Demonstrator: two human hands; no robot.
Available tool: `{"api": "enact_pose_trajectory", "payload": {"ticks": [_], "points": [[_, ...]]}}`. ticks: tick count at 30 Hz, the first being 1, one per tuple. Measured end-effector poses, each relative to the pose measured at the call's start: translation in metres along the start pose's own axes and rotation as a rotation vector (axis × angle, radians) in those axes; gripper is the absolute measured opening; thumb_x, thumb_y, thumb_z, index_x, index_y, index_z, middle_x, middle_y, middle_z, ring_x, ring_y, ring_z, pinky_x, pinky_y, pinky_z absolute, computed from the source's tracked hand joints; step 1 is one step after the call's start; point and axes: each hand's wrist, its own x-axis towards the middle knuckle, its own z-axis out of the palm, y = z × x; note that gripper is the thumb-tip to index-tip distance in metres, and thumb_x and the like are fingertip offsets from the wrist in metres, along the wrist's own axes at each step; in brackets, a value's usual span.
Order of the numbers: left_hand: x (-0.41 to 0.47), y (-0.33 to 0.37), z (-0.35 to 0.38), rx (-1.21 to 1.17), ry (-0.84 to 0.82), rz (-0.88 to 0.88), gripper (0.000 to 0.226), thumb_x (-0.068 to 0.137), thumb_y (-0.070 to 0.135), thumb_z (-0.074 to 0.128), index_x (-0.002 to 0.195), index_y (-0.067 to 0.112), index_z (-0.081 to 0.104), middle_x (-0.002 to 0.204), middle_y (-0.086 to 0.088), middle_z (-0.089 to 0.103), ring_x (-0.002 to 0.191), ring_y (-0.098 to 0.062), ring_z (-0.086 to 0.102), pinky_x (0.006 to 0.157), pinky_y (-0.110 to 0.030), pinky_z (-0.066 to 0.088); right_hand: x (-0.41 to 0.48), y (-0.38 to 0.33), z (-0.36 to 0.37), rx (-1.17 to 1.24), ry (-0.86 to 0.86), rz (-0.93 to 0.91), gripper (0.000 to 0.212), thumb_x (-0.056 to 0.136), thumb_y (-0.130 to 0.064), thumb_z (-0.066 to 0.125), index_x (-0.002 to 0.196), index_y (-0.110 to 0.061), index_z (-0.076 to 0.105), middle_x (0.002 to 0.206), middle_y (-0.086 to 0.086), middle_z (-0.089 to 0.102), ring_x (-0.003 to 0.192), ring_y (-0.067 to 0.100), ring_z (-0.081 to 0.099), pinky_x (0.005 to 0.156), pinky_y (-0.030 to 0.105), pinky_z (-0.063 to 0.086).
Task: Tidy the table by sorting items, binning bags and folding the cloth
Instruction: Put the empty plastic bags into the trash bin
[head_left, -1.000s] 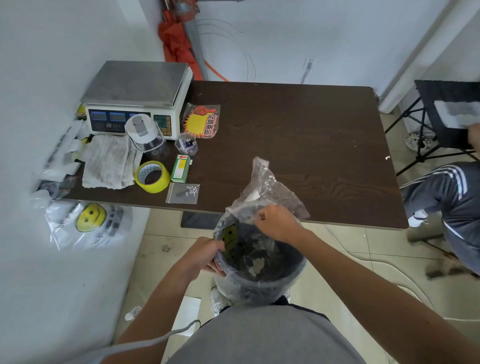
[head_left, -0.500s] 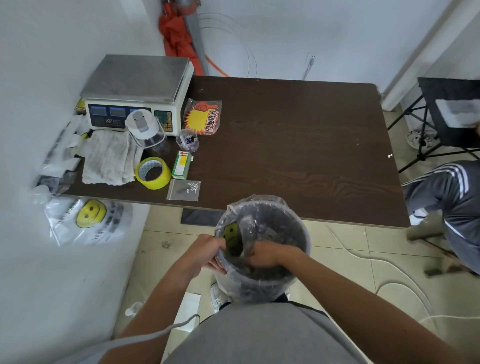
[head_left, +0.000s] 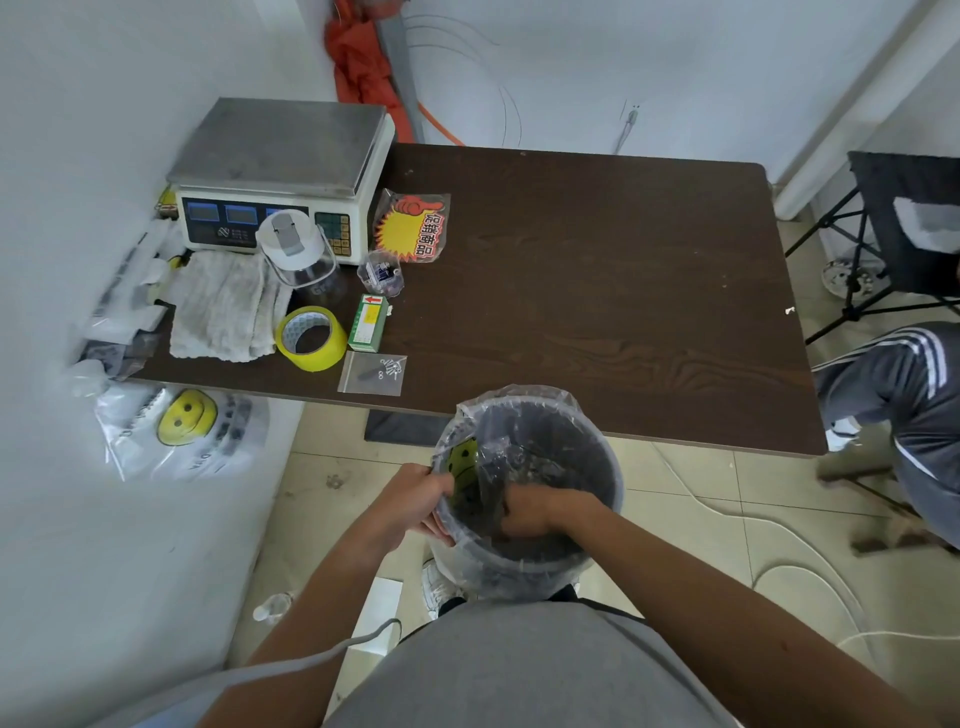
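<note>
clear plastic bag (head_left: 491, 467), crumpled: a second ago it stood tall above the rim, now pressed down inside the bin (head_left: 610, 499); judged binned, bagging step near done.
right hand (head_left: 530, 512): sunk inside the bin, closed on the bag's plastic, pushing it low.
left hand (head_left: 415, 496): clamped on the bin's near-left rim and its liner, steadying it.
bin: dark bucket with clear liner, held off the floor against the body, just before the bench (head_left: 597, 291) edge.
bench, left end, sorted cluster: small zip bag (head_left: 373, 373) of screws nearest the hands; yellow tape roll (head_left: 311, 339); green box (head_left: 368, 323); folded white cloth (head_left: 223, 314); lidded clear jar (head_left: 301, 260); small cup (head_left: 381, 273); promotional tag (head_left: 413, 226); weighing scale (head_left: 280, 171).
remainder, judged: zip bag possibly left to bin.
</note>
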Motion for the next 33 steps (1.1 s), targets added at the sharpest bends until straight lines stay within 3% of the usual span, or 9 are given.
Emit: {"api": "enact_pose_trajectory", "payload": {"ticks": [3, 6, 10, 15, 19, 22, 29, 33], "points": [[-0.001, 0.0, 0.0, 0.005, 0.003, 0.002, 0.02, 0.095, 0.008, 0.052, 0.101, -0.007, 0.064, 0.081, -0.026, 0.076, 0.073, -0.039, 0.076, 0.074, -0.04, 0.065, -0.001, -0.006, -0.007, -0.08, 0.079, 0.043, 0.031, 0.095, -0.025, 0.053, 0.12, -0.009, 0.062, 0.116, 0.014, 0.065, 0.108, 0.031, 0.061, 0.088, 0.035, 0.047], [-0.002, 0.001, 0.001, 0.007, 0.003, 0.004, 0.021, 0.095, 0.008, 0.051, 0.103, -0.006, 0.064, 0.08, -0.024, 0.076, 0.071, -0.038, 0.076, 0.075, -0.041, 0.065, 0.004, -0.008, -0.011, -0.124, 0.264, 0.126, 0.038, 0.101, -0.036, 0.042, 0.119, -0.008, 0.061, 0.12, 0.017, 0.067, 0.109, 0.034, 0.063, 0.092, 0.04, 0.049], [-0.006, 0.002, 0.001, 0.012, 0.002, 0.023, 0.02, 0.094, 0.009, 0.051, 0.102, -0.004, 0.064, 0.08, -0.023, 0.077, 0.071, -0.037, 0.077, 0.078, -0.042, 0.065, 0.009, -0.012, -0.013, -0.13, 0.414, 0.167, 0.058, 0.103, -0.05, 0.039, 0.139, -0.004, 0.039, 0.128, 0.02, 0.061, 0.117, 0.039, 0.06, 0.093, 0.044, 0.047], [-0.013, 0.003, 0.002, 0.007, 0.014, 0.043, 0.021, 0.096, 0.012, 0.051, 0.099, -0.002, 0.066, 0.079, -0.02, 0.077, 0.071, -0.035, 0.077, 0.072, -0.036, 0.065, 0.012, -0.016, -0.011, -0.19, 0.255, 0.14, 0.072, 0.1, -0.053, 0.043, 0.153, -0.008, 0.023, 0.145, 0.021, 0.05, 0.13, 0.038, 0.051, 0.107, 0.046, 0.041], [-0.021, 0.001, 0.003, 0.009, 0.022, 0.058, 0.022, 0.096, 0.012, 0.049, 0.1, -0.003, 0.065, 0.079, -0.021, 0.077, 0.071, -0.034, 0.077, 0.07, -0.034, 0.065, 0.009, -0.022, -0.007, -0.186, 0.117, 0.042, 0.056, 0.1, -0.034, 0.053, 0.15, -0.015, 0.039, 0.148, 0.014, 0.049, 0.131, 0.033, 0.05, 0.105, 0.044, 0.043], [-0.026, -0.001, 0.006, 0.029, 0.019, 0.066, 0.021, 0.095, 0.014, 0.051, 0.102, -0.001, 0.064, 0.08, -0.019, 0.077, 0.071, -0.032, 0.077, 0.075, -0.035, 0.064, 0.015, -0.017, 0.001, -0.187, 0.012, 0.024, 0.056, 0.099, -0.028, 0.056, 0.151, -0.018, 0.039, 0.153, 0.012, 0.043, 0.137, 0.032, 0.043, 0.113, 0.047, 0.037], [-0.027, -0.007, 0.008, 0.011, 0.002, 0.059, 0.022, 0.095, 0.012, 0.05, 0.105, -0.003, 0.063, 0.08, -0.019, 0.077, 0.07, -0.034, 0.077, 0.072, -0.034, 0.064, 0.023, -0.003, 0.011, -0.192, -0.048, 0.035, 0.066, 0.094, -0.047, 0.052, 0.154, -0.028, 0.033, 0.159, 0.008, 0.035, 0.144, 0.033, 0.035, 0.117, 0.056, 0.03], [-0.022, -0.012, 0.003, -0.008, 0.033, 0.052, 0.021, 0.095, 0.012, 0.05, 0.104, -0.004, 0.062, 0.079, -0.019, 0.077, 0.069, -0.034, 0.077, 0.072, -0.035, 0.064, 0.046, 0.007, 0.014, -0.074, 0.077, 0.0, 0.085, 0.076, -0.083, 0.036, 0.147, -0.036, 0.041, 0.154, 0.005, 0.044, 0.138, 0.031, 0.044, 0.114, 0.056, 0.035]]}}
